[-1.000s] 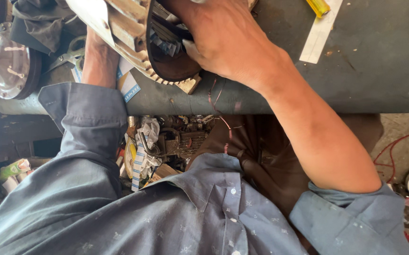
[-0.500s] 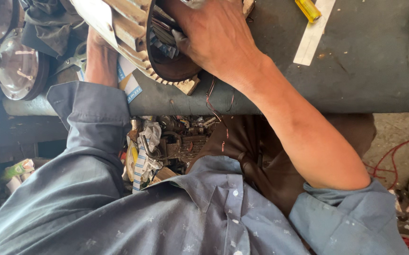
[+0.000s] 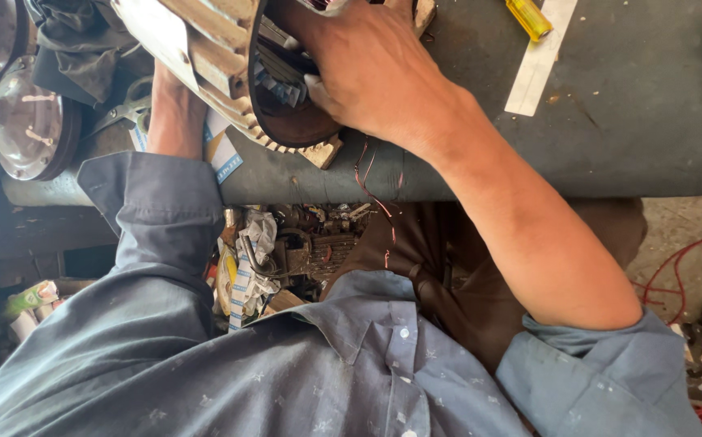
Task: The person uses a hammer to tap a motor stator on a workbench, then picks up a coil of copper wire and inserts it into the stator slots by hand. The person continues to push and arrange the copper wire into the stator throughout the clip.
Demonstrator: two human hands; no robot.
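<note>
Barely shifted since before: right hand [image 3: 367,73] still pressing into motor housing [image 3: 229,65] at twelve o'clock, grip unclear, copper wire [image 3: 371,190] still dangling loose.

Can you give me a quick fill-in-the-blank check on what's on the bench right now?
1. The right hand reaches into the open end of the ribbed motor housing, which lies on the ____ bench top.
2. The left hand is hidden behind the housing; only its ____ shows.
3. The tool handle at the top edge is ____.
4. A thin ____ wire hangs over the bench edge.

Missing words: grey; forearm; yellow; copper
</note>
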